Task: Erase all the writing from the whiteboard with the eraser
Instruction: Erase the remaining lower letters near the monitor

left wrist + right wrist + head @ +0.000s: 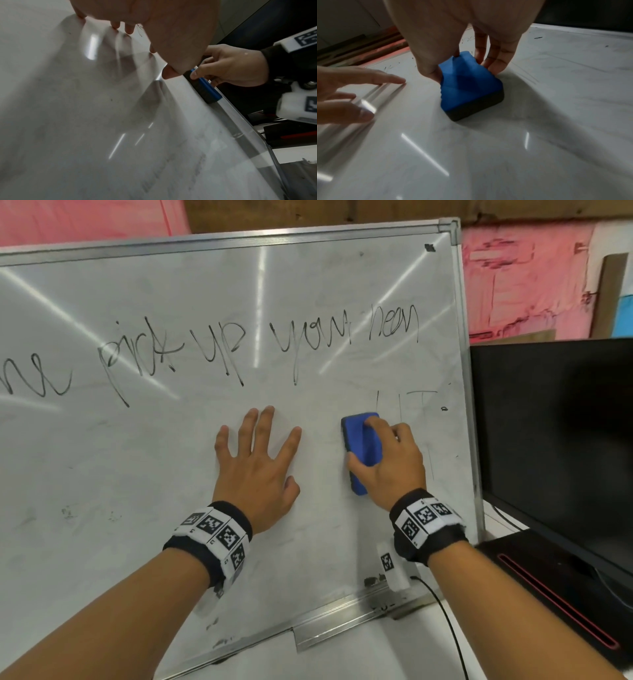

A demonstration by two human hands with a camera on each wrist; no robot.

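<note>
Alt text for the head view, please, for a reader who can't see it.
The right hand presses a blue eraser on a whiteboard while the left hand lies flat beside it. A line of black writing remains above.

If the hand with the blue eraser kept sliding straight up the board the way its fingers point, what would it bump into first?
Probably the faint grey marks just above the eraser held by the right hand. Further up sits the last black word of the writing, then the whiteboard frame. Nothing solid seems to block it before that.
</note>
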